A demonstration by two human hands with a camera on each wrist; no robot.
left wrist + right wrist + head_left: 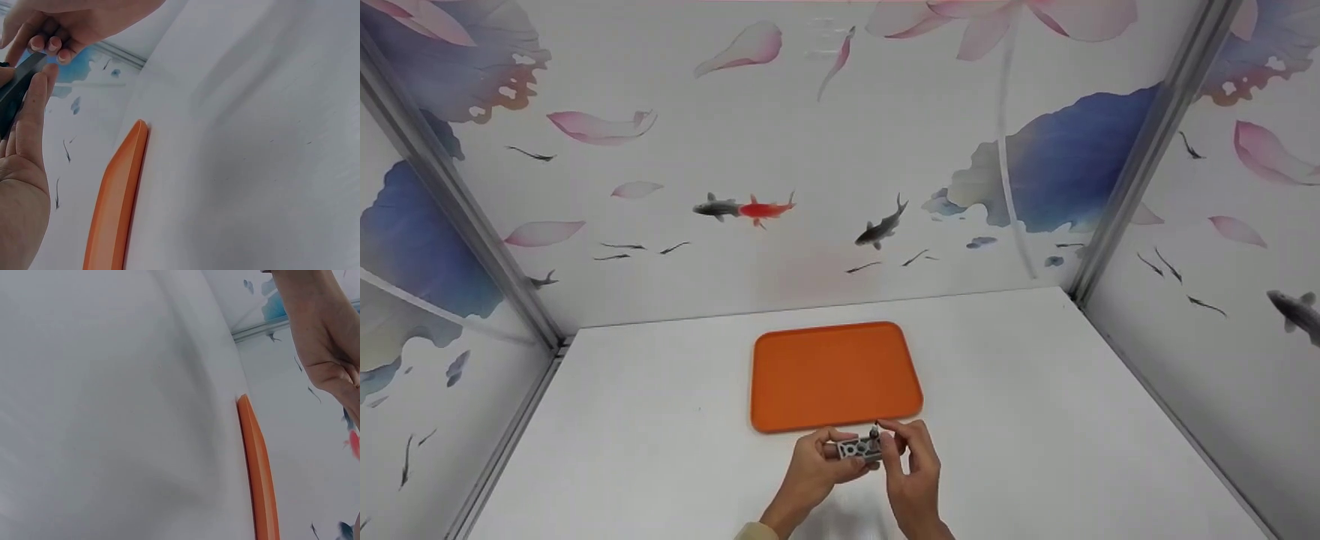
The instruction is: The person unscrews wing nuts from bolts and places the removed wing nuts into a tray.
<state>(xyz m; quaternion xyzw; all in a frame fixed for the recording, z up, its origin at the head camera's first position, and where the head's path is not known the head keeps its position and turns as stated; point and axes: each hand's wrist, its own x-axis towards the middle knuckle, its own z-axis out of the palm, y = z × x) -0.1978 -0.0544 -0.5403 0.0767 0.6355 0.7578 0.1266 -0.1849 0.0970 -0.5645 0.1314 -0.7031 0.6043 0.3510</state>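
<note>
In front of the tray, my left hand grips a small grey block with round holes in its face, fingers at its back and thumb along its lower edge. A short, thin peg-like piece with a pale top stands up at the block's right end. My right hand pinches there with thumb and forefinger; the fingers partly hide that end. In the left wrist view the block appears dark and edge-on, held above the table. The right wrist view shows a hand but not the block.
An orange tray with a raised rim lies on the white table just beyond the hands. White panels printed with fish and petals enclose the table at the back and both sides, joined by grey metal posts.
</note>
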